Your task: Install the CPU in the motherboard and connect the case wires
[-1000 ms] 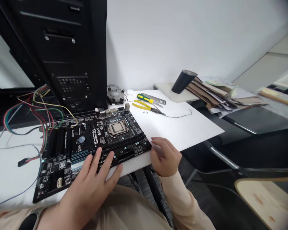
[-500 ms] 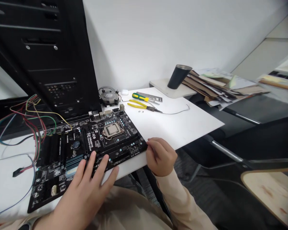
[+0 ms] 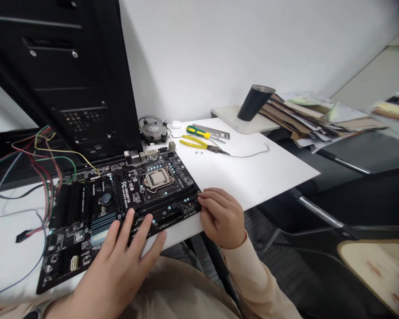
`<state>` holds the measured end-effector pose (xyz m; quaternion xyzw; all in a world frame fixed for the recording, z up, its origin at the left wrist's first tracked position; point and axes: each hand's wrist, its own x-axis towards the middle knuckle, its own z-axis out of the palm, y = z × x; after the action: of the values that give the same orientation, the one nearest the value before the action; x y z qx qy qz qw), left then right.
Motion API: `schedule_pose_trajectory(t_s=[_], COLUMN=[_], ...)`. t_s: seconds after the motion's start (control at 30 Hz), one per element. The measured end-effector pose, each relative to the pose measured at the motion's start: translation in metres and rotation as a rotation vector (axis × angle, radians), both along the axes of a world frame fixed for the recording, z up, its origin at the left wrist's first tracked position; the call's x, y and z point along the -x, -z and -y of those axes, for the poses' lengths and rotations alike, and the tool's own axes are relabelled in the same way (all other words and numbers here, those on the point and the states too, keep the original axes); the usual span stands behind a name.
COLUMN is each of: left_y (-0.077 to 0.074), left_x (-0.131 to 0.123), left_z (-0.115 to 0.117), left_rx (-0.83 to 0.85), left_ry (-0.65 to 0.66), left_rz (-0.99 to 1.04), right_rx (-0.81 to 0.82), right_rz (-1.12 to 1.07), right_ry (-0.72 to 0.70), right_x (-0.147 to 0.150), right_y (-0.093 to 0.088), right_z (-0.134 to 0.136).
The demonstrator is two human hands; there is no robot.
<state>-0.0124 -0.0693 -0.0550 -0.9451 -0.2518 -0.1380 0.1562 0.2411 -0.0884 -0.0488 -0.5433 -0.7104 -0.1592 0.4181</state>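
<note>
The black motherboard [image 3: 119,195] lies flat on the white desk [image 3: 252,173], left of centre in the frame. Its near edge runs close along the desk's front edge, and its far edge sits just in front of the upright black computer case [image 3: 69,79] in the upper left. The left hand [image 3: 119,266] is open with the fingers spread, and its fingertips rest on the board near that front edge, beside the long slots at lower centre. The right hand [image 3: 221,217] is curled at the board's right-hand corner with its fingertips touching the edge. Whether it pinches the edge or only presses against it cannot be told. In this position, contact is best confined to the bare rim of the board. The left fingertips lie over populated surface, so pressure there should be light and even. Avoid the square silver processor socket [image 3: 158,178] at the board's centre, which is uncovered and probably easy to damage. Any shift is probably best made with both hands together and the board kept level, since an uneven push so near the desk's front edge could tip it off. The bundle of coloured wires [image 3: 36,164] at the left reaches the board's far left corner, so confirm it is slack because a snag could drag the board. The round metal cooler fan [image 3: 153,130], the yellow-handled pliers [image 3: 199,145] and the green-and-yellow screwdriver [image 3: 197,131] lie beyond the board toward upper centre, apart from both hands.
</note>
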Motion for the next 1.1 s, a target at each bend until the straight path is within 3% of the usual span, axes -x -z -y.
schedule_pose_trajectory(t_s=[0.27,0.53,0.8,0.93,1.1], left_y=[0.006,-0.001,-0.006,-0.007,-0.020], left_x=[-0.001,-0.003,-0.006,-0.001,0.013], left_z=[0.001,0.000,0.000,0.001,-0.002], left_rx=[0.002,-0.028,-0.041,0.012,0.209], left_ry=[-0.007,0.011,0.023,0.038,0.112], left_rz=[0.030,0.027,0.045,0.063,0.272], right_rx=[0.070,0.091,0.101,0.102,0.036], right_rz=[0.073,0.126,-0.018,-0.043,-0.011], right_ry=[-0.013,0.017,0.041,0.074,0.171], right_x=[0.000,0.000,0.001,-0.002,0.000], right_y=[-0.004,-0.004,0.001,0.004,0.006], right_z=[-0.002,-0.002,-0.003,-0.002,-0.001])
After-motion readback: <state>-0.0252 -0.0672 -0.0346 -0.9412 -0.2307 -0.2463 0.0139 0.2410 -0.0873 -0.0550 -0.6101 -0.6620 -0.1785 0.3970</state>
